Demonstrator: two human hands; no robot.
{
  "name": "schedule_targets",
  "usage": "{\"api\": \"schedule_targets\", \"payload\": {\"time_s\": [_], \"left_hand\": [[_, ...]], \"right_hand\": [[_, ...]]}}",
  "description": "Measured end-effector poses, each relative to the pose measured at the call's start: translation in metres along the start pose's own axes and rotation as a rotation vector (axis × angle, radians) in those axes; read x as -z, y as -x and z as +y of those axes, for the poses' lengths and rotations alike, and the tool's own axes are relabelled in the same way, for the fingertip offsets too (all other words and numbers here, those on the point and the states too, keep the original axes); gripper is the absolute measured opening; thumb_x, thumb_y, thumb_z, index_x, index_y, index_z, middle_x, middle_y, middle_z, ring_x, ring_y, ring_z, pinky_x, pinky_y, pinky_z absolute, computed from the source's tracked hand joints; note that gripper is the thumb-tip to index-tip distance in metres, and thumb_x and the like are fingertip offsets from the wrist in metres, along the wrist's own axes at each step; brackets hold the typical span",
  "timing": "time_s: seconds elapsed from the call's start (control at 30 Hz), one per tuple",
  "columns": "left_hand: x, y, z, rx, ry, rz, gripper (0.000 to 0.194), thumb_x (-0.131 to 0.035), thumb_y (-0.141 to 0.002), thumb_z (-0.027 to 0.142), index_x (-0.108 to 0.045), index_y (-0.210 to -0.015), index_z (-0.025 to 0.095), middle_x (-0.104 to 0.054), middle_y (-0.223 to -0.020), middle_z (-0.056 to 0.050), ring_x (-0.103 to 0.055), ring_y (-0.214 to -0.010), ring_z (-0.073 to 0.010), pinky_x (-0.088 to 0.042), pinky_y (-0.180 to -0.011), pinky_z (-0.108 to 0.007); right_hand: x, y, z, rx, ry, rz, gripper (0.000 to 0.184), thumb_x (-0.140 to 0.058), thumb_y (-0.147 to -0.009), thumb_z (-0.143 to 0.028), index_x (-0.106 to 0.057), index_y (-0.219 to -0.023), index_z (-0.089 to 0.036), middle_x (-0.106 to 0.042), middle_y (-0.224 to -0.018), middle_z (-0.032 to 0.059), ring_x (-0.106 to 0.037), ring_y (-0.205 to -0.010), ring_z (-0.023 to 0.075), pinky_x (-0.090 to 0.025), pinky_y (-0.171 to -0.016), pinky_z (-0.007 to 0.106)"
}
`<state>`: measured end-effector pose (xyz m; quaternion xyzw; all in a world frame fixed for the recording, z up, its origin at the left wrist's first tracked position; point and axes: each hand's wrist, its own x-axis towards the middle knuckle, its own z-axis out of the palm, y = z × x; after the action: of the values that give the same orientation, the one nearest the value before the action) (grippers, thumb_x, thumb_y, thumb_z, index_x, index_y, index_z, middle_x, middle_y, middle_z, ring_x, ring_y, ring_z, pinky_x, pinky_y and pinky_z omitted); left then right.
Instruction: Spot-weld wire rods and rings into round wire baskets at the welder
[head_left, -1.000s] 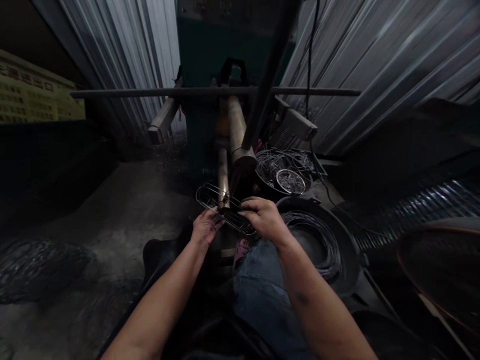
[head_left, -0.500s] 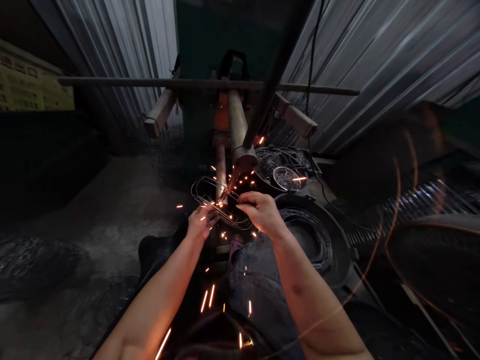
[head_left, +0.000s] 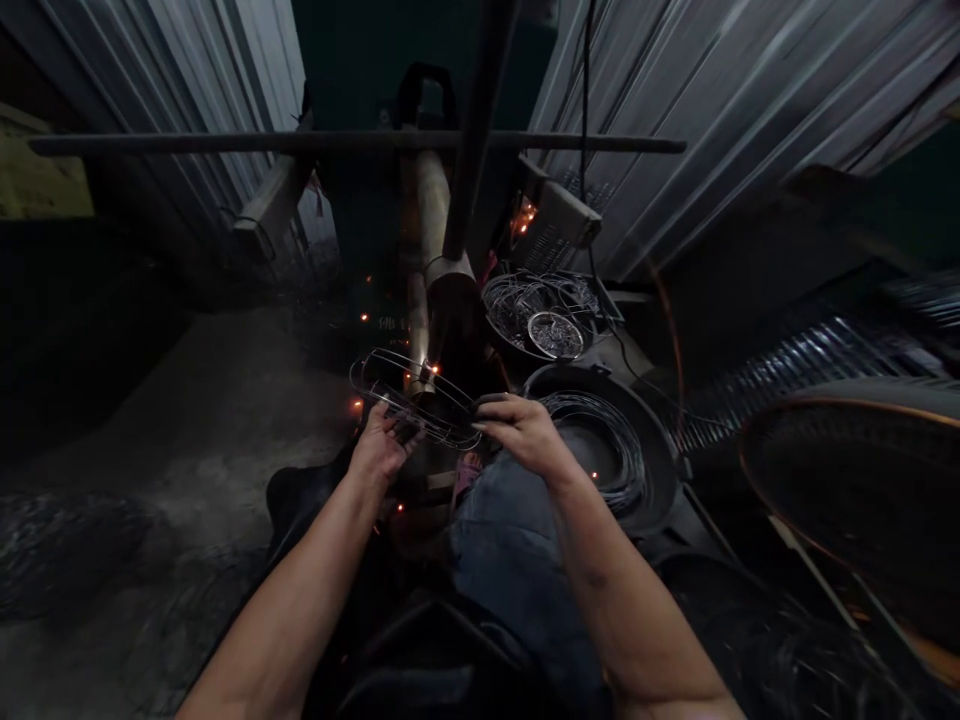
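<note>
An oval wire frame [head_left: 416,400] lies just below and left of the view's centre, at about 8 o'clock, held in both hands. Its long axis runs nearly side to side, tilted from about 9 o'clock down toward 4 o'clock, with the far left end raised and the right end dipping toward the right hand. The frame crosses the lower electrode [head_left: 417,335] of a spot welder, and a small orange glow shows where they meet. The thick upper electrode [head_left: 450,310] comes down from 12 o'clock, but its tip is lost in shadow, so I cannot tell whether it touches the wires.

The left hand [head_left: 381,447] is curled closed around the frame's near edge, its fingers partly hidden behind the wires. The right hand [head_left: 525,432] grips the right end from above, fingers bent and only lightly closed, with the fingertips [head_left: 491,425] on the wires.

A few sparks [head_left: 358,405] float left of the frame. Below the right hand, at 4 o'clock, a black tub [head_left: 637,470] holds coiled wire [head_left: 592,435]. Another tub [head_left: 502,335] at 1 o'clock holds a tangle of wire rings. A jeans-clad knee [head_left: 510,550] sits at 6 o'clock, and corrugated metal sheeting [head_left: 735,110] rises behind.
</note>
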<state>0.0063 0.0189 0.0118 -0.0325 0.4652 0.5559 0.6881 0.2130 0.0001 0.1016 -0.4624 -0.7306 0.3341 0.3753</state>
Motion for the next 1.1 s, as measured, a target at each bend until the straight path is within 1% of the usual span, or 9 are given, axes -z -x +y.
{"api": "schedule_targets", "payload": {"time_s": [0.13, 0.23, 0.37, 0.47, 0.6, 0.77, 0.9, 1.1], "left_hand": [[0.000, 0.004, 0.001, -0.011, 0.027, 0.003, 0.028, -0.060, -0.080, 0.044, -0.055, -0.079, 0.016, -0.058, -0.070, -0.005, -0.061, -0.061, -0.0174, -0.055, -0.058, -0.034], [0.002, 0.008, 0.003, -0.057, 0.050, -0.013, 0.025, -0.058, -0.083, 0.039, -0.055, -0.076, 0.015, -0.057, -0.070, -0.006, -0.060, -0.059, -0.0173, -0.055, -0.056, -0.034], [0.005, 0.013, 0.005, -0.082, 0.050, -0.042, 0.024, -0.061, -0.081, 0.038, -0.056, -0.080, 0.014, -0.058, -0.074, -0.006, -0.062, -0.062, -0.0177, -0.055, -0.058, -0.034], [0.006, 0.015, 0.006, -0.053, 0.047, -0.021, 0.027, -0.060, -0.081, 0.041, -0.055, -0.080, 0.014, -0.058, -0.071, -0.006, -0.062, -0.061, -0.0178, -0.054, -0.057, -0.033], [0.006, 0.014, 0.007, 0.004, 0.060, -0.005, 0.029, -0.056, -0.084, 0.042, -0.054, -0.077, 0.014, -0.056, -0.064, -0.004, -0.059, -0.055, -0.0164, -0.054, -0.053, -0.032], [0.000, 0.007, 0.004, 0.100, 0.075, -0.016, 0.034, -0.053, -0.086, 0.045, -0.056, -0.079, 0.012, -0.057, -0.065, -0.007, -0.061, -0.056, -0.0186, -0.053, -0.049, -0.032], [-0.008, -0.003, -0.002, 0.131, 0.110, -0.034, 0.034, -0.052, -0.086, 0.045, -0.057, -0.081, 0.011, -0.059, -0.068, -0.008, -0.061, -0.057, -0.0183, -0.054, -0.051, -0.032], [-0.015, -0.010, -0.009, 0.147, 0.140, -0.075, 0.032, -0.054, -0.085, 0.044, -0.058, -0.080, 0.012, -0.058, -0.068, -0.007, -0.063, -0.060, -0.0189, -0.056, -0.054, -0.033]], "right_hand": [[0.002, -0.007, -0.005, 0.014, 0.069, -0.047, 0.010, -0.066, -0.074, -0.019, -0.073, -0.080, -0.020, -0.069, -0.088, 0.0045, -0.064, -0.086, 0.0187, -0.049, -0.080, 0.029], [0.001, -0.006, -0.003, 0.013, 0.094, -0.025, 0.009, -0.066, -0.074, -0.020, -0.073, -0.079, -0.019, -0.069, -0.088, 0.0054, -0.064, -0.086, 0.0194, -0.049, -0.080, 0.030], [-0.003, -0.003, 0.000, 0.020, 0.078, -0.007, 0.008, -0.065, -0.074, -0.020, -0.073, -0.076, -0.020, -0.069, -0.084, 0.0039, -0.064, -0.080, 0.0185, -0.049, -0.076, 0.029], [-0.007, -0.002, -0.001, 0.049, 0.097, 0.006, 0.007, -0.065, -0.075, -0.019, -0.072, -0.076, -0.020, -0.068, -0.081, 0.0039, -0.063, -0.078, 0.0184, -0.048, -0.073, 0.029], [-0.011, -0.003, -0.007, 0.093, 0.163, 0.004, 0.008, -0.065, -0.076, -0.017, -0.072, -0.078, -0.020, -0.069, -0.084, 0.0041, -0.063, -0.081, 0.0191, -0.047, -0.075, 0.030], [-0.015, -0.010, -0.015, 0.117, 0.245, -0.004, 0.011, -0.063, -0.077, -0.014, -0.072, -0.078, -0.021, -0.069, -0.083, 0.0042, -0.061, -0.081, 0.0197, -0.047, -0.075, 0.032], [-0.009, -0.018, -0.017, 0.124, 0.245, 0.003, 0.012, -0.062, -0.078, -0.014, -0.071, -0.078, -0.022, -0.069, -0.084, 0.0044, -0.062, -0.083, 0.0202, -0.048, -0.076, 0.032], [0.003, -0.022, -0.010, 0.118, 0.191, 0.022, 0.008, -0.063, -0.077, -0.018, -0.071, -0.076, -0.020, -0.068, -0.082, 0.0053, -0.062, -0.080, 0.0204, -0.049, -0.075, 0.033]]}}
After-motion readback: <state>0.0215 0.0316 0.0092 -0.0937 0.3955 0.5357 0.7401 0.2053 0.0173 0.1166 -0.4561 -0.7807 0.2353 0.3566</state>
